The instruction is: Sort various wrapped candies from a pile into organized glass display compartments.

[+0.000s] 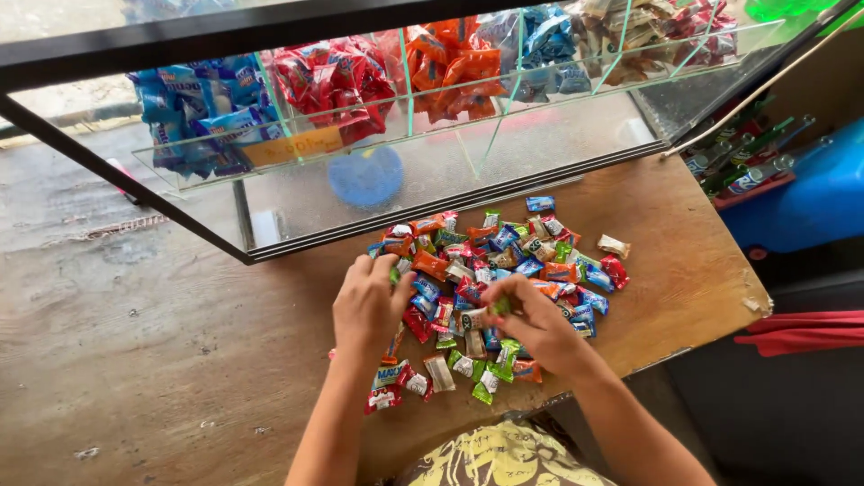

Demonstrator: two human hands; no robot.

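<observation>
A heap of small wrapped candies (504,261) in red, orange, blue, green and white lies spread on a worn wooden table (162,360). My left hand (367,306) rests palm down on the heap's left side, fingers curled over a few candies, one green piece showing under the fingertips. My right hand (535,319) sits over the middle of the heap and pinches a small green wrapped candy (498,307) between thumb and fingers. Whether the left hand actually grips a candy cannot be told.
A glass display case (432,180) with a dark frame stands just behind the heap, its shelf compartments filled with blue, red and orange candy packs (333,76). A blue round lid (365,175) lies inside. Bottles (747,162) stand at the right past the table's edge.
</observation>
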